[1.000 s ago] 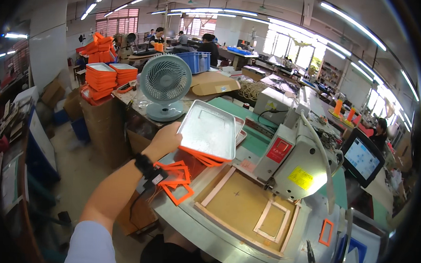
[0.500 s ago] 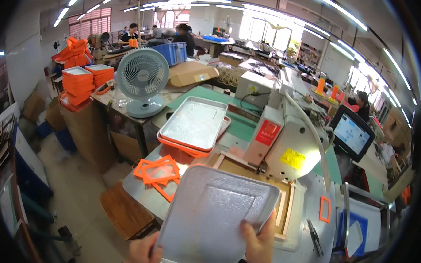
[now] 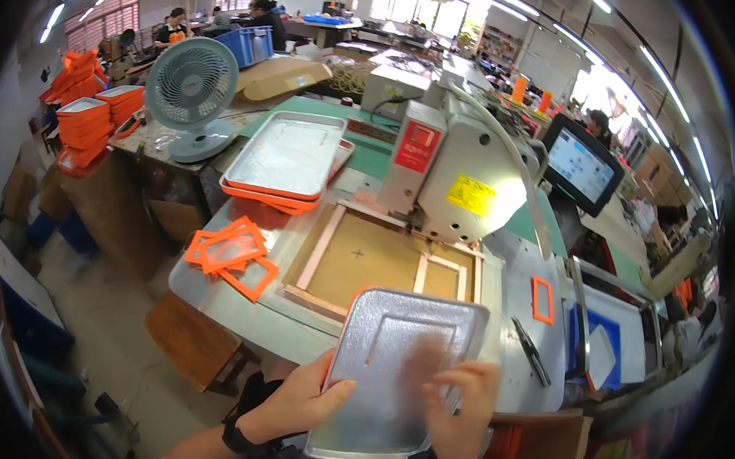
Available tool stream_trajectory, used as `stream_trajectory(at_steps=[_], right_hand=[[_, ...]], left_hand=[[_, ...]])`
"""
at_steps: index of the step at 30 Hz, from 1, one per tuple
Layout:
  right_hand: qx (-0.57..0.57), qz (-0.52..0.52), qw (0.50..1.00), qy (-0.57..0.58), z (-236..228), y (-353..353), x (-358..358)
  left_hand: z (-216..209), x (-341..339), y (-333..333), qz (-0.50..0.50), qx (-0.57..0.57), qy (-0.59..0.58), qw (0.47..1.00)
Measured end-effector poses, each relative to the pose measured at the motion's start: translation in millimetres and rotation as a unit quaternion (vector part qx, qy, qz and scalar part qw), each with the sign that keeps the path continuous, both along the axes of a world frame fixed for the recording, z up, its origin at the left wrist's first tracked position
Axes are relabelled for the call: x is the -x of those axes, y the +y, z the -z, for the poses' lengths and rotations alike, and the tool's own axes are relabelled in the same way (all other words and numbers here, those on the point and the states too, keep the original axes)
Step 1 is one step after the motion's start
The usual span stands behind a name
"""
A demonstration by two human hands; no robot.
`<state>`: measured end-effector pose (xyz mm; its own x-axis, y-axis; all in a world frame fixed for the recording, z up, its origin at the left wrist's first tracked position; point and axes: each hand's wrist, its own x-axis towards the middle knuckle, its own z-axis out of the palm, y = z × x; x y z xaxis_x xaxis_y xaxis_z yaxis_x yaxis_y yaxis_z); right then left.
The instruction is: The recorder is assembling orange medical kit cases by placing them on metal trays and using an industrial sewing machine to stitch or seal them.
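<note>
Gently, support the flat grey panel (image 3: 389, 337), tilted in front of the body at the near side of the tabletop (image 3: 513, 277), by its left edge in the left hand (image 3: 304, 397), with thumb across the glossy face and the other fingers mostly hidden; hold the right hand (image 3: 463, 398) loosely parted, with fingers bent over the right part of that face, gripping nothing visible, though cannot tell from this view whether touching; press only lightly with the left thumb, to spare the face from dents; brace the right side before any turning, since likely to swing down when held by one edge alone; stay clear of the wooden frame (image 3: 321, 248) beyond the top edge, and of the slim dark tool (image 3: 530, 351) beside the small orange frame (image 3: 550, 301)
</note>
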<state>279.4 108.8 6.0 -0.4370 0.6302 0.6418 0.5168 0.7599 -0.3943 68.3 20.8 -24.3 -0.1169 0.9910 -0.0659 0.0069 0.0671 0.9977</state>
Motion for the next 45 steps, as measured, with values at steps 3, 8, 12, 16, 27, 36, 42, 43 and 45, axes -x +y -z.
stream_trajectory(at_steps=[3, 8, 12, 16, 27, 36, 42, 43, 45], right_hand=[[0.022, -0.028, 0.996, -0.086, -13.6, -26.2, 9.9], [0.151, -0.027, 0.988, -0.023, -11.2, -20.1, 32.0], [0.185, -0.013, 0.983, 0.003, -10.0, -12.3, 28.8], [0.171, -0.037, 0.985, -0.007, -14.8, -11.3, 24.6], [-0.017, -0.050, 0.995, -0.088, -46.7, 26.3, -16.2], [-0.068, -0.109, 0.953, -0.274, -29.8, 19.1, -14.3], [0.016, -0.069, 0.968, -0.242, 6.5, 6.3, -8.6], [0.010, -0.064, 0.968, -0.243, 7.0, 5.2, -7.9], [0.031, -0.072, 0.969, -0.233, 14.1, 6.4, -12.0]], left_hand=[[7.2, -17.4, 10.5, -0.007, -0.027, -0.017, 0.999], [-1.0, -27.8, 3.9, 0.009, 0.008, 0.097, 0.995], [-5.3, -35.2, 4.3, 0.015, -0.049, 0.154, 0.987], [-4.9, -38.9, 2.9, 0.037, -0.042, 0.170, 0.984], [-55.4, 21.1, 62.7, 0.185, 0.026, 0.270, 0.944], [-59.8, 37.9, 129.3, 0.379, 0.019, 0.426, 0.821], [-36.3, 16.9, 111.8, 0.303, 0.005, 0.396, 0.867], [-37.1, 17.3, 112.7, 0.300, 0.007, 0.396, 0.868], [-37.5, 15.9, 110.9, 0.297, 0.016, 0.396, 0.869]])
